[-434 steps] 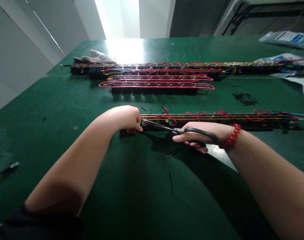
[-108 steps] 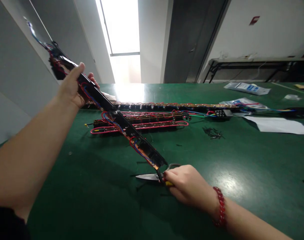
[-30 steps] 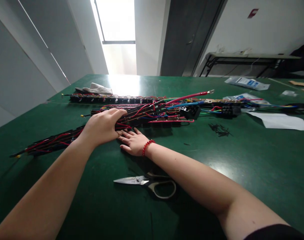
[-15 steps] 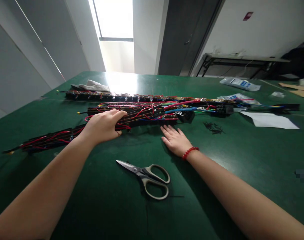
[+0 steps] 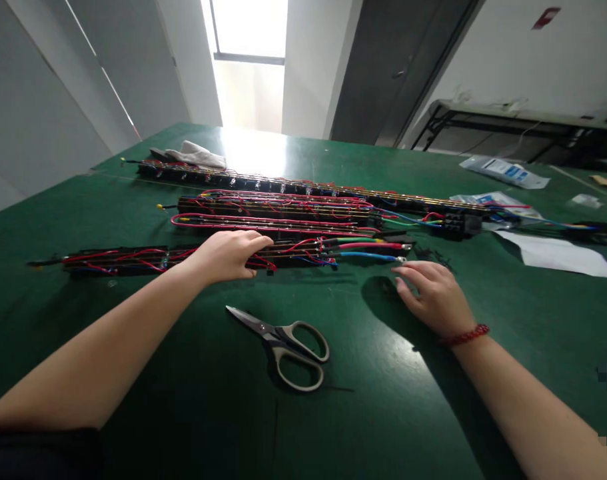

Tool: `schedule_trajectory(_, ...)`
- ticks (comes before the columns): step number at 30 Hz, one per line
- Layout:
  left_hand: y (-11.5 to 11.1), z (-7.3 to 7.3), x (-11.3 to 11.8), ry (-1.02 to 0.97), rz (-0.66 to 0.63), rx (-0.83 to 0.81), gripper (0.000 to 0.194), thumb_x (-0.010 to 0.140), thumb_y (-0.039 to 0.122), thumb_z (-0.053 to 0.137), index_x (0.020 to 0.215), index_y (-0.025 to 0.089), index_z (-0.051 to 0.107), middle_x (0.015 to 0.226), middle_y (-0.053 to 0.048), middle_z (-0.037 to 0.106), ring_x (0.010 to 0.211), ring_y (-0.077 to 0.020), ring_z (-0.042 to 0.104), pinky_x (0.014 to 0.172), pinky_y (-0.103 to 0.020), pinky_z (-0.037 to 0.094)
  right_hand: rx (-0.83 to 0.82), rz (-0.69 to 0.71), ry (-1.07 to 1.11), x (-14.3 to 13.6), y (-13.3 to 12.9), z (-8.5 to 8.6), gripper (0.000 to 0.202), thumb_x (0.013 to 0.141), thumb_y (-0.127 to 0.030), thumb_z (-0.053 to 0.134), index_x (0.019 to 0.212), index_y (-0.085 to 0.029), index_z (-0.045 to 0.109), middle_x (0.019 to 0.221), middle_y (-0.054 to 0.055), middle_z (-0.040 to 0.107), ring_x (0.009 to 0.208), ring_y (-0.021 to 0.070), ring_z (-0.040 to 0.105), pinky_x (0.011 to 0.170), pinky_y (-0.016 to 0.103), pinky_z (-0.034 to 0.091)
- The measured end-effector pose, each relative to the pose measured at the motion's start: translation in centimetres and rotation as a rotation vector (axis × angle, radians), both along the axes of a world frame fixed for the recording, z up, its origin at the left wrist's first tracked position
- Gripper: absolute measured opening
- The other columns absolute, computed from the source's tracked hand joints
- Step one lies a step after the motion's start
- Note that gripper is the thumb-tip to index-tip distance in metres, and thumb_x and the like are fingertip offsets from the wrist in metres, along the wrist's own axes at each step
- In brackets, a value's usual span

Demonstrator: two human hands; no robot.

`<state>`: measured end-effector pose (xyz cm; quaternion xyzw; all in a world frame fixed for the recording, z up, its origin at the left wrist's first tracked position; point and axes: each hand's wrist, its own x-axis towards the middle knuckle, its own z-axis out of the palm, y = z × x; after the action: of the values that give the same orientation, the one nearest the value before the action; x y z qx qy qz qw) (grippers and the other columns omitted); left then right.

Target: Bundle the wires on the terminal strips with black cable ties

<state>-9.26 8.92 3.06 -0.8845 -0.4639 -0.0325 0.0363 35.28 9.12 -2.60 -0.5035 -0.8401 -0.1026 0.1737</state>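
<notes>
My left hand point(image 5: 228, 257) is closed over the middle of the nearest wired black bar point(image 5: 138, 257), a long strip with red wires and brass-coloured rods. From the bar's right end stick out a green, a red and a blue cable point(image 5: 366, 255) with metal lugs. My right hand point(image 5: 433, 293) is beside the blue cable's lug, fingers bent and thumb apart; whether a fingertip touches the lug I cannot tell. Scissors point(image 5: 278, 340) with pale-rimmed handles lie in front of the bar.
Behind lie a second wired bar point(image 5: 273, 207) and a longer one point(image 5: 263, 183), with a grey-white glove point(image 5: 198, 155) at the far left. A black connector point(image 5: 460, 225), small black strips point(image 5: 436, 255), white paper point(image 5: 558, 253) and a plastic bag point(image 5: 506, 171) lie to the right.
The nearest bar has come down, away from the middle bar, and now lies flat with its cables pointing right. My right hand has moved right, to the cable ends. The view has shifted.
</notes>
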Motion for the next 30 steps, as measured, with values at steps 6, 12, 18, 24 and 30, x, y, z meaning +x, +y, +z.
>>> schedule_trajectory(6,0.6,-2.3,0.4,0.009,-0.061,-0.042,0.050,0.088,0.042,0.066,0.134,0.025,0.056,0.132,-0.008,0.066,0.114,-0.0247,0.067,0.091,-0.032,0.053,0.169,-0.064,0.156,-0.7,0.1,-0.2,0.020,0.088,-0.045,0.058,0.084,-0.026,0.060,0.084,0.008,0.065,0.085,0.0286,0.062,0.081,0.047,0.054)
schedule_trajectory(12,1.0,-3.4,0.6,0.003,-0.096,-0.009,0.044,0.100,0.046,0.051,0.135,0.021,0.057,0.133,-0.009,0.067,0.121,-0.0249,0.063,0.102,-0.037,0.048,0.176,-0.117,0.207,0.9,1.5,-1.5,0.030,0.086,-0.037,0.054,0.113,-0.022,0.055,0.109,0.013,0.064,0.105,0.0313,0.062,0.094,0.049,0.051)
schedule_trajectory(18,0.7,-3.9,1.2,0.019,-0.073,0.023,0.051,0.102,0.052,0.043,0.137,0.017,0.054,0.131,-0.013,0.067,0.115,-0.0282,0.065,0.095,-0.040,0.051,0.179,-0.135,0.180,0.5,3.2,-1.8,0.055,0.083,-0.035,0.061,0.133,-0.019,0.046,0.136,0.019,0.054,0.133,0.0375,0.050,0.109,0.057,0.041)
schedule_trajectory(24,0.5,-4.0,1.5,0.044,-0.044,0.048,0.040,0.103,0.039,0.043,0.134,0.017,0.055,0.129,-0.012,0.067,0.112,-0.0268,0.067,0.094,-0.039,0.050,0.169,-0.002,0.033,1.4,7.1,-0.5,0.062,0.080,-0.037,0.065,0.138,-0.021,0.048,0.152,0.017,0.045,0.142,0.0399,0.040,0.116,0.060,0.031)
schedule_trajectory(30,0.5,-4.2,1.5,0.061,-0.040,0.077,0.038,0.102,0.033,0.044,0.135,0.018,0.056,0.129,-0.013,0.067,0.111,-0.0255,0.067,0.094,-0.038,0.050,0.130,0.091,-0.022,2.7,8.3,-0.4,0.056,0.081,-0.040,0.062,0.132,-0.018,0.055,0.134,0.017,0.061,0.127,0.0335,0.055,0.106,0.051,0.044)
